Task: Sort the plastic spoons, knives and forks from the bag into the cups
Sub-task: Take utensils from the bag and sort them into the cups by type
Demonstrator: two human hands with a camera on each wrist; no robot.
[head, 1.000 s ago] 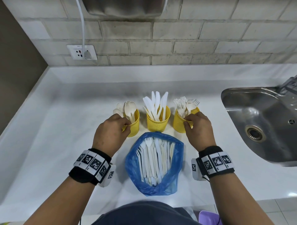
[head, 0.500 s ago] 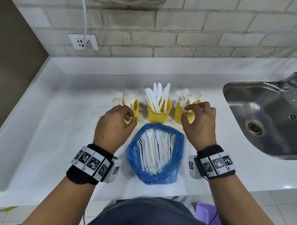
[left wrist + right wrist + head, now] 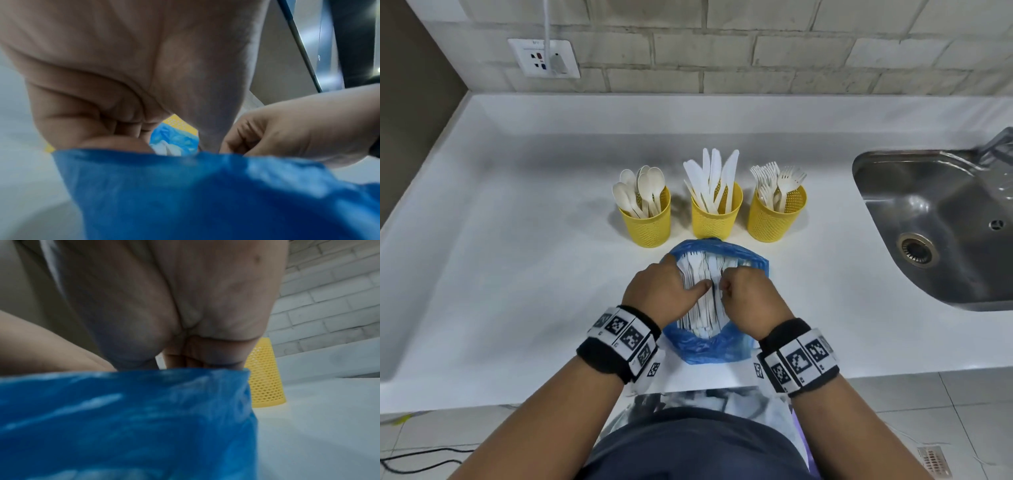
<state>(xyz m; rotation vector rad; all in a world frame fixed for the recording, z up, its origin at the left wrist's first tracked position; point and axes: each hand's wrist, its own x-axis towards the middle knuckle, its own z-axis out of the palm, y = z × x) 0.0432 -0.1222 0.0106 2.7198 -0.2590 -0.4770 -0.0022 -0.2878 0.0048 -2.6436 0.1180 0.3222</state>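
Three yellow mesh cups stand in a row: spoons (image 3: 645,219) on the left, knives (image 3: 717,212) in the middle, forks (image 3: 777,212) on the right. In front of them lies an open blue plastic bag (image 3: 709,353) full of white cutlery (image 3: 702,308). Both hands are inside its mouth. My left hand (image 3: 688,284) lays its thumb across the pile, its fingers curled round the pile's left side. My right hand (image 3: 726,287) has its fingers curled, tips pinching pieces at the pile's middle. The bag's rim (image 3: 123,418) hides the fingertips in the wrist views.
A white counter (image 3: 517,274) carries everything, with its front edge just behind my wrists. To the right is a steel sink (image 3: 935,233). A brick wall with a socket (image 3: 544,58) and a cable runs along the back.
Both hands left the outer cups, the left from the spoon cup and the right from the fork cup, and came back and inward into the bag's mouth. The head view shifted too.
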